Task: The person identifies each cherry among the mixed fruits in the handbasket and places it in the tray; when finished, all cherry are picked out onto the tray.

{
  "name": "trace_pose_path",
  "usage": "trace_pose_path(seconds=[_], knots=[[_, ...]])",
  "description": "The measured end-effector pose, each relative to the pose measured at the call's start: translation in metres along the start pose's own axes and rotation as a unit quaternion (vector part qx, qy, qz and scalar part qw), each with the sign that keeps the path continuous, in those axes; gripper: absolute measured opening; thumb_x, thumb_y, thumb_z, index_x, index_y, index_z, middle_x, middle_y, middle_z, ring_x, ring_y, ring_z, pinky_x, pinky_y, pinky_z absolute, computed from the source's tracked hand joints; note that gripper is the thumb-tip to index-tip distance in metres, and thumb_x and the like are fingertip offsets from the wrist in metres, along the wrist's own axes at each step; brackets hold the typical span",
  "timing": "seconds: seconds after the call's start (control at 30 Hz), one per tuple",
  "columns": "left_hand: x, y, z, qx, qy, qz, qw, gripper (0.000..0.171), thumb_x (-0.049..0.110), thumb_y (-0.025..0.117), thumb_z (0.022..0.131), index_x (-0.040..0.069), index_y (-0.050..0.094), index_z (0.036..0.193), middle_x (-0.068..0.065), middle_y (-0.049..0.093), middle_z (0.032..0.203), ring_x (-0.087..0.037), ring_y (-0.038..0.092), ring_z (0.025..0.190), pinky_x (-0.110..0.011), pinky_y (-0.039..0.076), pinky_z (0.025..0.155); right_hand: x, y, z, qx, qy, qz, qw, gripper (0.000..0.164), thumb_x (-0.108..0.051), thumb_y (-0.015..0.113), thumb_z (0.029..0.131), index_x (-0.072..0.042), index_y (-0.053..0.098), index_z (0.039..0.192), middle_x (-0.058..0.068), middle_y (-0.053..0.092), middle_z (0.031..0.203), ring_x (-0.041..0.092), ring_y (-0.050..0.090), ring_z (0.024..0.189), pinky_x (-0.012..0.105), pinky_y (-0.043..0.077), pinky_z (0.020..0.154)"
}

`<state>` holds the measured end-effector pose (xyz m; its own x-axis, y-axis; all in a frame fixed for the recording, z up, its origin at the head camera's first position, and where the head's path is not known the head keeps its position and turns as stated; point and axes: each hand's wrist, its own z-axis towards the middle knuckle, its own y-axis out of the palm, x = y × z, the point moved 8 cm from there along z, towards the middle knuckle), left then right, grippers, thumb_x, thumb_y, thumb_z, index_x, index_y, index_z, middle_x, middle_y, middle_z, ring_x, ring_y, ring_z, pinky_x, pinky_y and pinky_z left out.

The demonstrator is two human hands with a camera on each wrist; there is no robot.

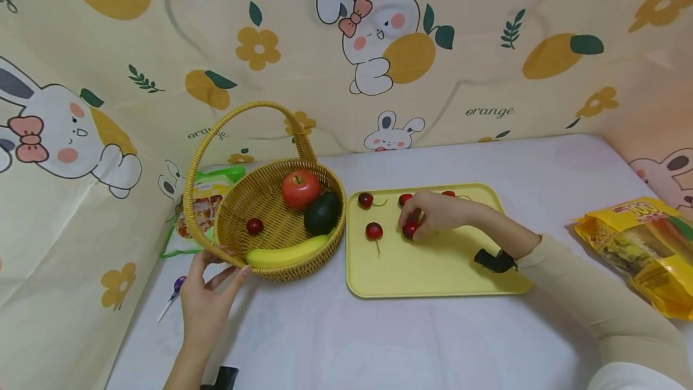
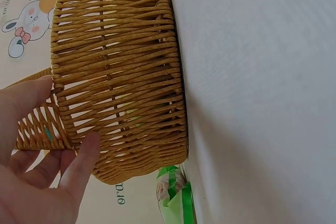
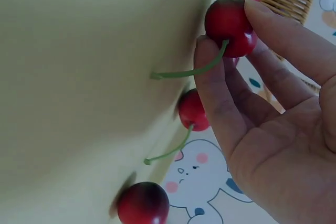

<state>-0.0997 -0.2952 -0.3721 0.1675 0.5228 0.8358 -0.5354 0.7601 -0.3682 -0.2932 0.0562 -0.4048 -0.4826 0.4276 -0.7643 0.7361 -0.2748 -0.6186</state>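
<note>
My right hand [image 1: 441, 212] pinches a red cherry [image 3: 224, 22] between thumb and fingertips, low over the yellow tray [image 1: 433, 275]; its green stem juts out in the right wrist view. Other cherries lie around it on the tray: one dark red cherry [image 1: 365, 200], another cherry [image 1: 374, 231] nearer the basket, and a row behind the hand. My left hand [image 1: 208, 303] holds the wicker basket [image 2: 121, 72] by its rim, at the handle's foot. Inside the basket are a red apple [image 1: 301, 189], a dark green avocado [image 1: 322, 213], a banana [image 1: 289, 253] and a single cherry [image 1: 254, 225].
Behind the basket's left side lies a green and white food bag [image 1: 186, 230]. A purple-topped lollipop [image 1: 175, 290] rests left of my left hand. A yellow snack bag [image 1: 644, 251] is at the right table edge. Printed cloth walls enclose the white table [image 1: 379, 348].
</note>
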Motion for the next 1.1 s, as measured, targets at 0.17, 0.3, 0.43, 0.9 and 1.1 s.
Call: trace_pose_path(seconds=[0.17, 0.3, 0.43, 0.9, 1.1], knots=[[0.001, 0.002, 0.0, -0.002, 0.002, -0.007, 1.0, 0.052, -0.01, 0.082, 0.075, -0.005, 0.057, 0.122, -0.007, 0.058, 0.109, -0.011, 0.057, 0.102, -0.017, 0.06, 0.081, -0.001, 0.001, -0.005, 0.001, 0.011, -0.009, 1.0, 0.027, 0.003, 0.08, 0.08, 0.001, 0.07, 0.104, 0.004, 0.068, 0.099, 0.019, 0.063, 0.089, 0.026, 0.06, 0.076], [0.001, 0.003, 0.0, -0.004, 0.003, -0.013, 0.9999, 0.051, -0.01, 0.081, 0.076, -0.005, 0.058, 0.121, -0.005, 0.057, 0.108, -0.013, 0.057, 0.102, -0.019, 0.06, 0.081, -0.02, -0.013, -0.005, 0.018, -0.011, -0.032, 0.999, 0.027, 0.0, 0.079, 0.082, 0.003, 0.069, 0.107, 0.009, 0.069, 0.102, 0.025, 0.064, 0.093, 0.028, 0.061, 0.079], [0.002, 0.004, 0.0, -0.003, 0.009, -0.013, 0.9999, 0.051, -0.012, 0.081, 0.075, -0.007, 0.057, 0.12, -0.006, 0.058, 0.108, -0.013, 0.056, 0.102, -0.02, 0.06, 0.082, -0.066, -0.038, 0.012, 0.041, -0.061, -0.033, 0.997, 0.022, -0.006, 0.073, 0.09, 0.0, 0.07, 0.11, 0.009, 0.07, 0.103, 0.024, 0.065, 0.095, 0.032, 0.062, 0.083], [-0.002, 0.0, 0.0, 0.006, 0.004, -0.001, 1.0, 0.055, -0.012, 0.081, 0.075, -0.007, 0.056, 0.123, -0.003, 0.057, 0.109, -0.012, 0.056, 0.103, -0.016, 0.059, 0.081, -0.209, 0.009, 0.212, -0.067, -0.187, 0.067, 0.978, 0.037, -0.007, 0.073, 0.089, 0.001, 0.064, 0.124, 0.01, 0.068, 0.113, 0.018, 0.064, 0.106, 0.022, 0.058, 0.088], [0.001, 0.0, 0.0, 0.006, 0.022, -0.007, 0.9997, 0.053, -0.014, 0.081, 0.074, -0.008, 0.056, 0.121, -0.006, 0.058, 0.109, -0.012, 0.056, 0.103, -0.017, 0.059, 0.081, -0.184, 0.047, 0.252, -0.11, -0.127, 0.147, 0.975, 0.042, -0.001, 0.072, 0.09, 0.003, 0.061, 0.13, 0.02, 0.063, 0.126, 0.021, 0.064, 0.108, 0.033, 0.059, 0.091]])
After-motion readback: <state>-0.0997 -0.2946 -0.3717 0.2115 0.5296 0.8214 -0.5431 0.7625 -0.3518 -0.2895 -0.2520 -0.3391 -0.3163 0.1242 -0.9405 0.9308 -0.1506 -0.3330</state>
